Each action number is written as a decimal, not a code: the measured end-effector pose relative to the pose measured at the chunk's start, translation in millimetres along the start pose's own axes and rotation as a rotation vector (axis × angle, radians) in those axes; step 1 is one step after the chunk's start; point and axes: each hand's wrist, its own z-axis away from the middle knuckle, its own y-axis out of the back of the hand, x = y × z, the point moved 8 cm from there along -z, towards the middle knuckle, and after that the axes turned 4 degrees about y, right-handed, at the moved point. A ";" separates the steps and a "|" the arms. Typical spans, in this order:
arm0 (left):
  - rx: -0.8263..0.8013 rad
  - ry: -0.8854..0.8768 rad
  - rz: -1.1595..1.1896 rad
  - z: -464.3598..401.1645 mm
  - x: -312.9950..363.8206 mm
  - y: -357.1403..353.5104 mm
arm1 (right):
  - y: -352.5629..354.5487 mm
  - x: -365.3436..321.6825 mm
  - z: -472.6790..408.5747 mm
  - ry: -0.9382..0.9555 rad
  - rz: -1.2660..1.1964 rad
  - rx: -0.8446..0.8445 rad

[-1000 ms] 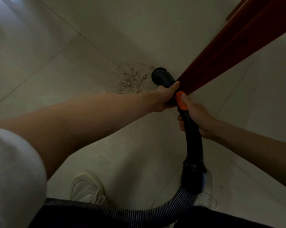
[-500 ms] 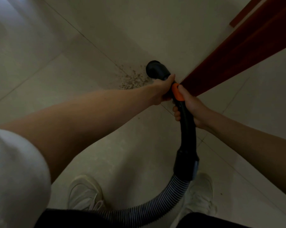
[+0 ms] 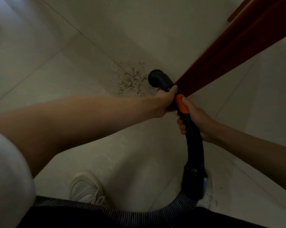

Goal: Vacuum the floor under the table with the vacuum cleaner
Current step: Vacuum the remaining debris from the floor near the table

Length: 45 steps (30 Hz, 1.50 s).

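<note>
Both hands on vacuum wand (image 3: 194,145): left hand (image 3: 166,101) curled round the neck behind nozzle (image 3: 157,79), right hand (image 3: 195,119) wrapped round grip section below orange collar (image 3: 181,104). Nozzle just right of debris patch (image 3: 131,81) on floor (image 3: 73,71), beside red desk leg (image 3: 229,60). Advice: sweep left w/ mouth low, slow passes; keep hose (image 3: 106,213) slack.
</note>
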 end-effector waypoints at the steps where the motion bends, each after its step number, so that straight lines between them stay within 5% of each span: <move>1: -0.001 -0.005 -0.002 2.1 -1.1 -1.7 | 1.2 1.5 1.5 -0.003 -0.008 -0.005; 13: 0.086 -0.210 0.029 7.7 24.9 22.0 | -7.1 -27.5 -0.8 0.114 -0.047 -0.072; 20: 0.376 -0.182 0.048 -11.3 39.0 96.7 | -5.6 -31.7 1.4 0.072 -0.104 -0.153; 35: 0.407 -0.223 0.047 -30.1 54.7 123.7 | -19.3 -33.3 5.0 0.052 -0.068 -0.224; 45: 0.582 -0.353 -0.329 -27.9 84.2 174.1 | -25.3 -29.1 4.5 -0.011 -0.067 -0.264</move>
